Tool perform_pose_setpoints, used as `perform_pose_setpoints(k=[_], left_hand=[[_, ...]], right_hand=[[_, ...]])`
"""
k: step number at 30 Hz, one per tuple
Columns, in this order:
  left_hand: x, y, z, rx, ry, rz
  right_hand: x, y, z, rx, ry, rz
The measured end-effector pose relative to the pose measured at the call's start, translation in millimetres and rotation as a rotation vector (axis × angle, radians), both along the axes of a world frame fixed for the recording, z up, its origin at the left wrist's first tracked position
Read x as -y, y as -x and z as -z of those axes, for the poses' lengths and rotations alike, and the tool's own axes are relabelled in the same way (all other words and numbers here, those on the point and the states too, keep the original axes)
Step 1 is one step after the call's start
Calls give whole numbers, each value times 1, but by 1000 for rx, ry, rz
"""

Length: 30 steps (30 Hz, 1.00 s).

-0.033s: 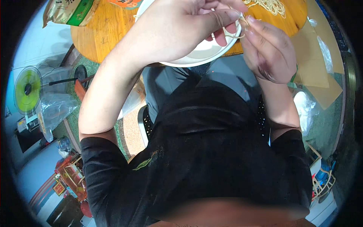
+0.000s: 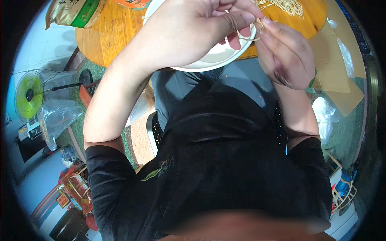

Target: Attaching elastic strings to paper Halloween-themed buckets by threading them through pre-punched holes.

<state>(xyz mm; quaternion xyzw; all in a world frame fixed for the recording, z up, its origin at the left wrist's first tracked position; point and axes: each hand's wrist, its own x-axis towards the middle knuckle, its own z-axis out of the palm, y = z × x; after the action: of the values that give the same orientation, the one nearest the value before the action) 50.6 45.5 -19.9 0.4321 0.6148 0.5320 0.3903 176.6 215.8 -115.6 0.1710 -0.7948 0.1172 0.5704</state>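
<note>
Over the white bowl (image 2: pixel 203 66) at the top of the view, my two hands meet fingertip to fingertip. My left hand (image 2: pixel 189 34) is bent across the bowl, thumb and index finger pinched at a thin, pale yellow strand (image 2: pixel 251 39). Just right of the rim, my right hand (image 2: pixel 287 52) pinches the same strand between thumb and forefinger. A short loose end hangs below the fingertips, above the bowl. Whether the strand is string or something else cannot be made out. A tangled pile of similar strands (image 2: pixel 292 9) lies on the table beyond my right hand.
The round wooden table (image 2: pixel 106 40) carries the bowl, a green and beige bag (image 2: pixel 76 12) at the far left and an orange package (image 2: pixel 132 3). A green fan (image 2: pixel 30 96) stands at left. Flattened cardboard (image 2: pixel 331 60) and clear plastic (image 2: pixel 325 116) lie at right.
The fingertips and the strand between them have shifted very slightly. Both arms stay in place.
</note>
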Motion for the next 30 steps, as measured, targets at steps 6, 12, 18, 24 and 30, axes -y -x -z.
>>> perform_pose_setpoints(k=[6,12,18,24,30], left_hand=[[-3,2,1,-53,-4,-6],[-4,9,6,143,4,41],[-8,8,-5,131,168,-163],[5,-8,-14,-829,164,-142],[14,-7,-6,-659,36,-114]], right_hand=[[-4,6,-5,-35,-4,-97],[-2,3,-7,-10,4,-110],[0,2,0,-27,141,-214],[12,-10,-1,105,381,-304],[39,-9,-14,66,828,-485]])
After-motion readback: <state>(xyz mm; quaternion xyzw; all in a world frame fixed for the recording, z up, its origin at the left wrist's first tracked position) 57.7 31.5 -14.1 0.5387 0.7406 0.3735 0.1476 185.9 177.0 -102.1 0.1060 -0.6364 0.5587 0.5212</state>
